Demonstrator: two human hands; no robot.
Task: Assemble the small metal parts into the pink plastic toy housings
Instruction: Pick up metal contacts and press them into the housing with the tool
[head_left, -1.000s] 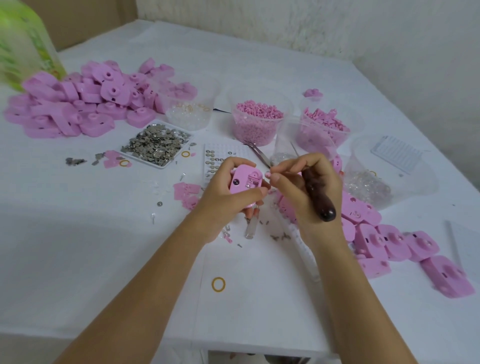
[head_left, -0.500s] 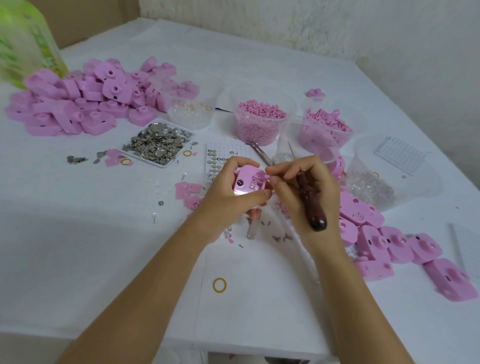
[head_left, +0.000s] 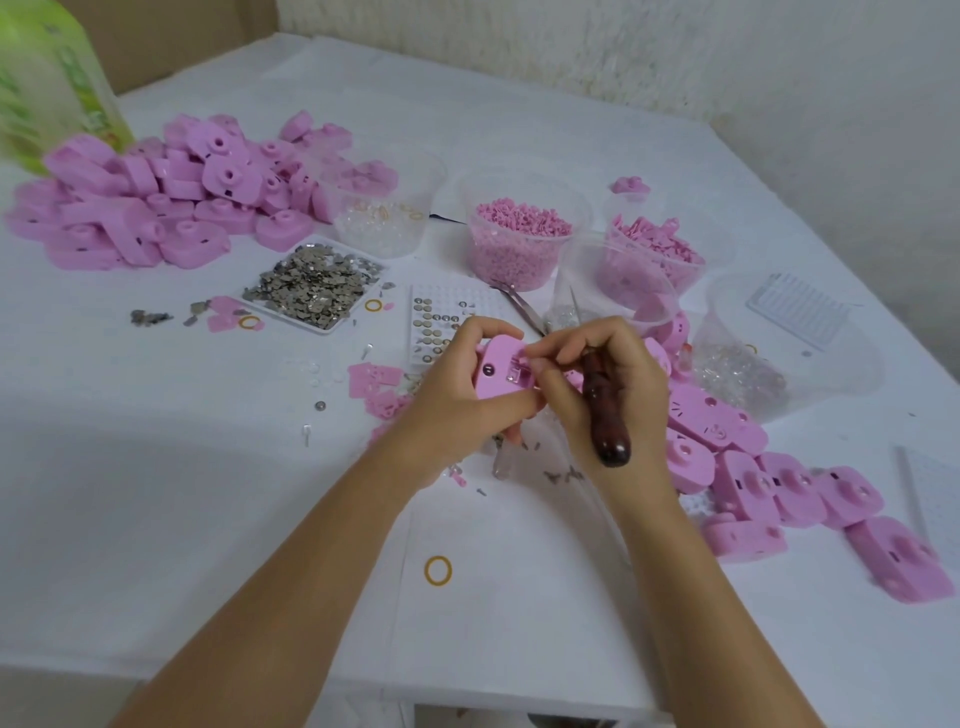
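left hand (head_left: 452, 410) curled round one pink housing (head_left: 497, 373); right hand (head_left: 636, 400) curled round one dark-handled tool (head_left: 607, 423).

One rounded pink housing (head_left: 498, 375), with a dark hole and a shiny metal piece in its square recess, is gripped tilted in the left hand (head_left: 451, 408). Far back to its left lies a heap of housings (head_left: 171, 200). Between them sits a flat heap of small grey metal parts (head_left: 311, 285). To its right, more housings (head_left: 753, 470) lie in a row.
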